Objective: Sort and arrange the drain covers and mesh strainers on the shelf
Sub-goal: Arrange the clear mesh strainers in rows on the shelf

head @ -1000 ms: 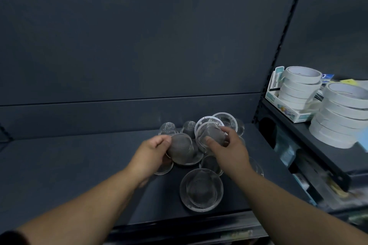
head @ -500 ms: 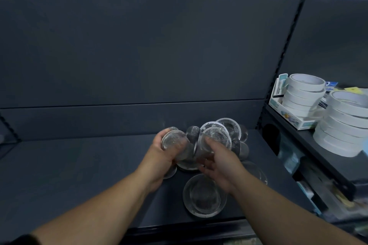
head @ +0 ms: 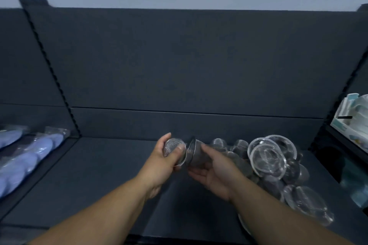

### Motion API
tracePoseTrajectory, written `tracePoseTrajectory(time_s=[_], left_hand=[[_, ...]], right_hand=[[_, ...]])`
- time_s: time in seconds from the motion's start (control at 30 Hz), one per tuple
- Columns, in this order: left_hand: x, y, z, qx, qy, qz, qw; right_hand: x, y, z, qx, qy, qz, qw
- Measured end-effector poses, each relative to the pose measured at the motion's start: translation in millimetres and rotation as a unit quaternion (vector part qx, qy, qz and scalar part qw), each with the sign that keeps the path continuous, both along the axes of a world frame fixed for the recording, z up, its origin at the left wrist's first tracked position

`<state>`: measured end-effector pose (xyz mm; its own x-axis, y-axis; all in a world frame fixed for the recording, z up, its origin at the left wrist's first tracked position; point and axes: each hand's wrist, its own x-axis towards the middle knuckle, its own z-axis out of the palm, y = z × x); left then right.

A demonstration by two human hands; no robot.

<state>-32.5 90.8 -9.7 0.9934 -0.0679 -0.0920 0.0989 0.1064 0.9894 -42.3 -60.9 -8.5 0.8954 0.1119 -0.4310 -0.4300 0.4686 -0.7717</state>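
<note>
My left hand [head: 162,162] grips a small domed mesh strainer [head: 172,146], its mesh facing up and left. My right hand [head: 214,167] holds a second mesh strainer [head: 194,152] tilted on its side, rim toward the first one; the two rims nearly touch. Both are lifted above the dark shelf [head: 111,181]. To the right lies a loose pile of mesh strainers and round drain covers [head: 266,158], with a larger flat cover [head: 307,205] near the shelf's front right.
Bagged pale blue items [head: 25,157] lie on the neighbouring shelf at the left. A white and teal box [head: 350,117] stands on the higher shelf at the right. Slotted uprights [head: 53,77] bound the bay.
Both hands have carried their strainers left, away from the pile, and turned them rim to rim. The camera has swung left, bringing the blue bags into view.
</note>
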Motion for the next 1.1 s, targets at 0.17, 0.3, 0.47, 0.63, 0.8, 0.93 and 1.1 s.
tracePoseTrajectory(time_s=[0.17,0.3,0.47,0.63,0.8,0.93,1.1], left_hand=[[17,89,-6,-0.005,0.058,0.007,0.998],[37,168,-13,-0.036,0.111,0.027,0.993],[75,249,-43,-0.022,0.133,0.073,0.988],[110,286,-69,0.052,0.140,0.061,0.987],[132,310,-79,0.274,0.065,0.024,0.959],[139,322,-81,0.417,0.011,0.002,0.909],[148,322,-84,0.423,-0.028,-0.017,0.905]], right_hand=[[27,86,-5,-0.017,0.007,0.044,0.999],[52,153,-8,-0.067,-0.001,0.061,0.996],[86,218,-30,-0.325,-0.050,0.056,0.943],[109,256,-44,-0.536,-0.122,0.103,0.829],[121,276,-54,-0.620,-0.145,0.134,0.759],[131,284,-59,-0.659,-0.157,0.127,0.724],[138,285,-67,-0.699,-0.144,0.116,0.690]])
